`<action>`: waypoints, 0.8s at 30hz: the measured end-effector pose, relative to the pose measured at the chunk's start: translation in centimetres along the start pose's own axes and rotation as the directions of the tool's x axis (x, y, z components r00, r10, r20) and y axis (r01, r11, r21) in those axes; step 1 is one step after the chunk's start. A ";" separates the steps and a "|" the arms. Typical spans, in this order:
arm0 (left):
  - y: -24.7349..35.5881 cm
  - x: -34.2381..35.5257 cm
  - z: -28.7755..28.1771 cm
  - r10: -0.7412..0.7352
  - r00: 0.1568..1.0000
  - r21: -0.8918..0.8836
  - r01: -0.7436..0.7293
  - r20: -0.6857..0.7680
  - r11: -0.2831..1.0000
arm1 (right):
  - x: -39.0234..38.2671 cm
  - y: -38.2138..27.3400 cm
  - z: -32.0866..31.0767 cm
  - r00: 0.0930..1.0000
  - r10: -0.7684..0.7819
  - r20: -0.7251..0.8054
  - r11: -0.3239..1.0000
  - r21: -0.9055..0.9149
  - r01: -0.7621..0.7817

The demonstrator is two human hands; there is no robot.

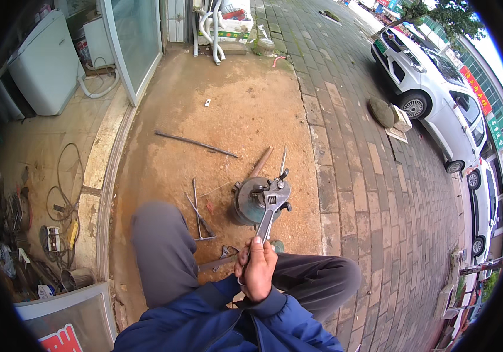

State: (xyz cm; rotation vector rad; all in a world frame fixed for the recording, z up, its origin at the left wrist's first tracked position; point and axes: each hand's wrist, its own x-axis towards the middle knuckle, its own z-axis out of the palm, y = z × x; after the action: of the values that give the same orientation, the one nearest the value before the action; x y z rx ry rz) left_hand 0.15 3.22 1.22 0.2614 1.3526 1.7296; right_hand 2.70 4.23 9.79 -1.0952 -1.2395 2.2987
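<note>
Adjustable wrench [266,218] | right hand [258,268] gripping it | left hand hidden, can't tell | green cylinder [245,210]: contents unseen

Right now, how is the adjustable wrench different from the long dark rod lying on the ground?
The adjustable wrench is held in the right grip, while the long dark rod lies on the ground. The wrench has a broad head; the rod looks plain and straight. The wrench is silvery, the rod dark. Both look slender.

Head-worn fisheye looks down over knees [162,234], fairly near
</note>
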 end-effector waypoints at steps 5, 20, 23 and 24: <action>-0.4 -0.2 -0.6 0.006 1.000 -0.010 -0.006 -0.029 1.000 | 0.7 0.7 0.9 0.996 -0.033 0.084 0.999 -0.001 0.034; -0.9 0.2 -1.7 -0.164 0.986 -0.046 0.164 0.003 0.985 | 2.5 -14.3 -13.3 0.890 0.338 0.306 0.791 -0.605 -0.093; -0.7 0.3 -1.6 -0.166 0.986 -0.031 0.166 0.002 0.986 | 5.0 -16.3 -13.8 0.872 0.349 0.345 0.799 -0.595 -0.084; -0.7 0.3 -1.6 -0.171 0.985 -0.031 0.171 -0.001 0.985 | 5.8 -16.9 -13.9 0.859 0.374 0.349 0.791 -0.604 -0.099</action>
State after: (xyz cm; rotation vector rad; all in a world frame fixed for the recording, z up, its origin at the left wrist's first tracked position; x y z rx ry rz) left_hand -0.72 2.42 -0.07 0.1207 1.3112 1.6062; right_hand 7.84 25.33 16.04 -0.9440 -2.2052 2.5414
